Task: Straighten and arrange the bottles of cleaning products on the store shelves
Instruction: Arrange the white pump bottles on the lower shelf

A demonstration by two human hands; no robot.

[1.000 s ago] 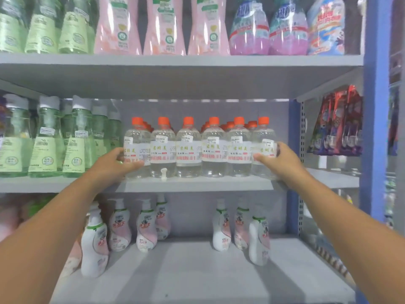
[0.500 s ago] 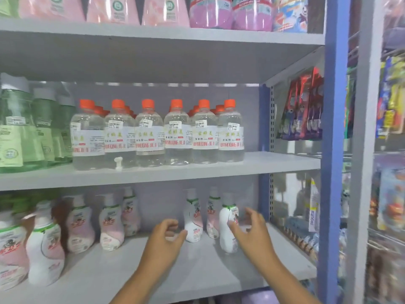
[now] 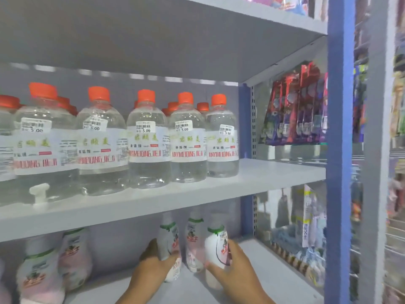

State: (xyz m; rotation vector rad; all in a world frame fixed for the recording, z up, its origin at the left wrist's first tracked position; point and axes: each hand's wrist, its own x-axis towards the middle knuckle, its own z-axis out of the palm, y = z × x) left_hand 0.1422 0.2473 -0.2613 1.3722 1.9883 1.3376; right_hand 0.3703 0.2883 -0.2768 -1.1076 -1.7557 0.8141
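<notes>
Bottles with orange caps (image 3: 146, 139) carry "5.00" price stickers, above the lower shelf (image 3: 274, 275). Below them, left hand (image 3: 153, 267) grips one white bottle (image 3: 169, 242); right hand (image 3: 234, 266) grips another (image 3: 215, 249).

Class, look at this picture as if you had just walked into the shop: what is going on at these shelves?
A person is tidying cleaning products. On the lower shelf the left hand grips one white and pink bottle, and the right hand grips another at the right of a group of three. The middle bottle stands untouched between them. On the shelf above, clear orange-capped bottles stand in a row, labels facing out.
</notes>
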